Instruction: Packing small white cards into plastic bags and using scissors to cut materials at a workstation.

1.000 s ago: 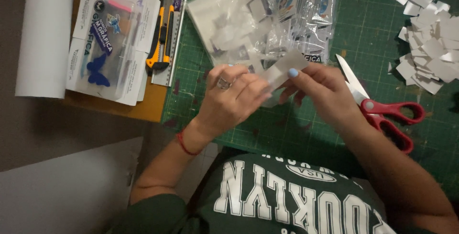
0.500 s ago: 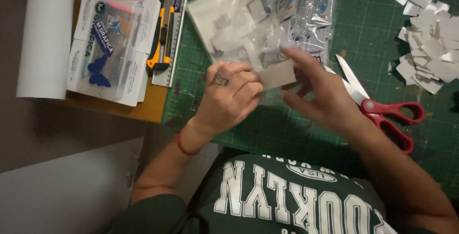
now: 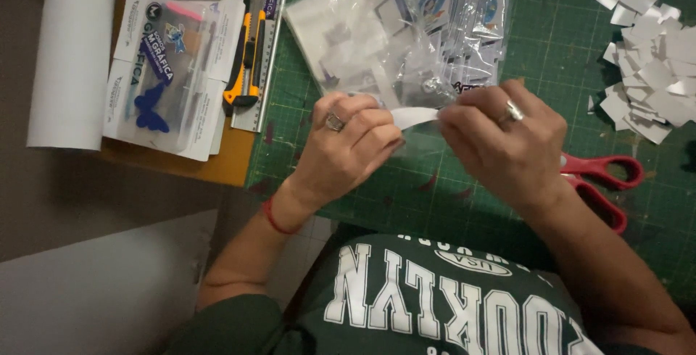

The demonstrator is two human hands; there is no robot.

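paper strip (image 3: 415, 116) held between hands over cutting mat (image 3: 551, 50) | scissors (image 3: 602, 181) at right | paper scraps (image 3: 649, 72) far right | utility knife (image 3: 246, 58) at left

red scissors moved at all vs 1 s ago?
No. The red scissors lie in the same spot on the green cutting mat, handles toward the mat's right edge, below the pile of paper scraps. Now the right hand covers the blades.

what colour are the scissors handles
Red, in the head view: scissors lie on the green mat beside the right hand.
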